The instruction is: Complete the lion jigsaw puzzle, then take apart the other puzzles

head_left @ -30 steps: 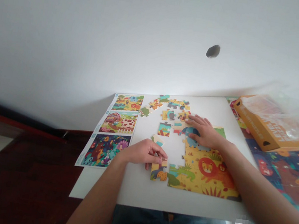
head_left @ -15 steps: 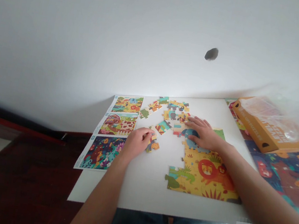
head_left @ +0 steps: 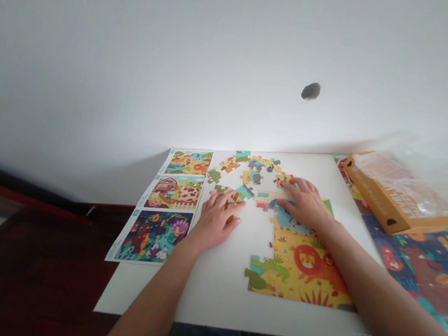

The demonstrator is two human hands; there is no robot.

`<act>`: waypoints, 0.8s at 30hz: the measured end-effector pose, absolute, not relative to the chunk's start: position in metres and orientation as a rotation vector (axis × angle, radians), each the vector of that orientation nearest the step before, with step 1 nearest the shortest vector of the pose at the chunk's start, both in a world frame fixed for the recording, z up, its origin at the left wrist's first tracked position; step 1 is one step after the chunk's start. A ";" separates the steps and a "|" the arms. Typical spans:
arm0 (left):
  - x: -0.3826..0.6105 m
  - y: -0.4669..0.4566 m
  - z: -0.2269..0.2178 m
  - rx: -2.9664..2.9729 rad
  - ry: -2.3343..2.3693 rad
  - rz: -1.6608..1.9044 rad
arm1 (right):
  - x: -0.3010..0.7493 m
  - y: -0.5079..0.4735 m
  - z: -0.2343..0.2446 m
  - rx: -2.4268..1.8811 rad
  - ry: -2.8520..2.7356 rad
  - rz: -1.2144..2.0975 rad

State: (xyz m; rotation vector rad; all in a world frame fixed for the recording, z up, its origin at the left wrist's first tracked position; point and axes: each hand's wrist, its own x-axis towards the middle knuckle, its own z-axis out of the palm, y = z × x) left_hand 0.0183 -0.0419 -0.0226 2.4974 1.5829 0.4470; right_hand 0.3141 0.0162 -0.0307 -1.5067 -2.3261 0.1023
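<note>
Head view: left hand (head_left: 216,218) lies flat over a puzzle piece (head_left: 232,219).

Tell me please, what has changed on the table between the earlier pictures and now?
The left hand carried a loose piece away from the lower left corner of the joined puzzle, up toward the scattered pieces, and now lies flat over it. The right hand stayed on the puzzle's upper edge. The picture sheet and the box did not move.
</note>
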 end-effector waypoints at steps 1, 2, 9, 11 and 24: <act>0.018 -0.041 -0.024 2.499 1.586 0.433 | 0.315 0.017 -0.031 -1.536 -2.304 0.090; 0.018 -0.041 -0.026 2.501 1.586 0.431 | 0.315 0.018 -0.032 -1.562 -2.279 0.085; 0.010 -0.034 -0.037 2.484 1.509 0.533 | 0.316 0.020 -0.035 -1.621 -2.196 0.134; 0.010 -0.034 -0.036 2.473 1.498 0.557 | 0.316 0.020 -0.035 -1.603 -2.208 0.145; 0.010 -0.030 -0.038 2.470 1.324 0.829 | 0.314 0.022 -0.040 -1.406 -2.352 0.143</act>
